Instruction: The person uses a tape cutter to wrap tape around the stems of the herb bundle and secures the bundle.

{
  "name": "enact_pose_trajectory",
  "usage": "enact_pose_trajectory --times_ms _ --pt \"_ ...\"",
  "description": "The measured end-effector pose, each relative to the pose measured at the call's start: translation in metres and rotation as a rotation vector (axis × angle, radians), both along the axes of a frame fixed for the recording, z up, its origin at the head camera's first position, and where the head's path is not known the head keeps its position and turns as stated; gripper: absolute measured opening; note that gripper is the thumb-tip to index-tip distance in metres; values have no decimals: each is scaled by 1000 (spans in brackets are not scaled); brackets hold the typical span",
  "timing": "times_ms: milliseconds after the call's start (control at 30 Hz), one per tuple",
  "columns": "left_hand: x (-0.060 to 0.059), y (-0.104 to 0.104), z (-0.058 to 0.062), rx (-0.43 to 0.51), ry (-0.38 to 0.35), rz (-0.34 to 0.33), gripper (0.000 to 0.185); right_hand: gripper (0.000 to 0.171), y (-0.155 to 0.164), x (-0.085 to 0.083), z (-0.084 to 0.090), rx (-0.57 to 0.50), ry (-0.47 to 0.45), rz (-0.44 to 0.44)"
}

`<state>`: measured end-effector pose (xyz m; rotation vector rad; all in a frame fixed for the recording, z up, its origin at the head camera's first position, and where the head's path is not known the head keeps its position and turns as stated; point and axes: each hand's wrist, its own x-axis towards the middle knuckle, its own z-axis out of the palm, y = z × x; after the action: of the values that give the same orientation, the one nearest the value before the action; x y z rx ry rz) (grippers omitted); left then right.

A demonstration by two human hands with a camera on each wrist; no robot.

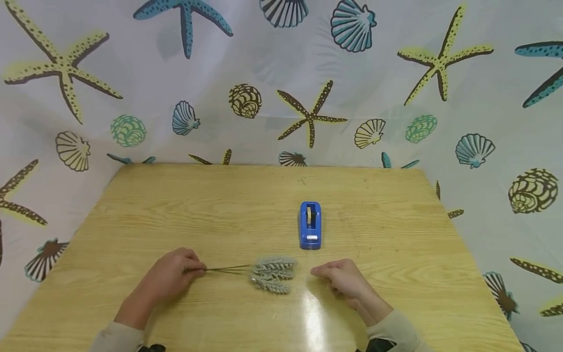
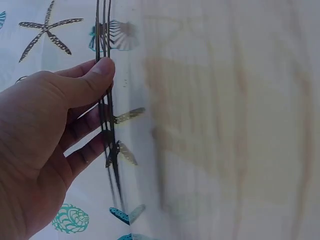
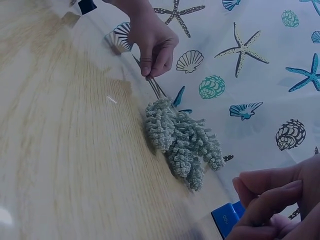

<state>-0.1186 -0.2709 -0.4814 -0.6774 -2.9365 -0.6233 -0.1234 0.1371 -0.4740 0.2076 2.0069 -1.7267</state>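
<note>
Wheat sprigs [image 1: 272,275], a little bunch of pale grey-green fake ones, are lying on the wooden table [image 1: 176,205] just in front of the blue tape dispenser [image 1: 310,225], heads toward the dispenser side, thin wire stems [image 1: 228,268] running off to the left of it. The left hand [image 1: 169,278] has the stem ends pinched between thumb and fingers; the wrist view shows the thumb clamped right over three or so wires.

The right hand [image 1: 340,279] sits just right of the heads, near the dispenser's front end, fingers loosely curled, holding nothing and not touching the bunch.

What I'd worry about: those stems are skinny and separate, so a pinch that far out could let one slide or fan apart, and the heads would splay. The table looks glossy too, so the bunch could skate sideways if nudged. And the right hand is close enough to the dispenser that a careless reach might knock it.
</note>
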Motion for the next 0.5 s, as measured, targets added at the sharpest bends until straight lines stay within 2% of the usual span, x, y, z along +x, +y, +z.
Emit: enact_pose_trajectory --times_ms 133,300,500 --pt "2 7 1 44 62 -12 15 32 2 0 4 -14 -8 -4" --pt "3 12 1 156 133 -95 19 37 6 -1 8 -64 -22 11" --pt "4 15 1 279 111 -184 21 37 6 -3 12 -114 -47 21"
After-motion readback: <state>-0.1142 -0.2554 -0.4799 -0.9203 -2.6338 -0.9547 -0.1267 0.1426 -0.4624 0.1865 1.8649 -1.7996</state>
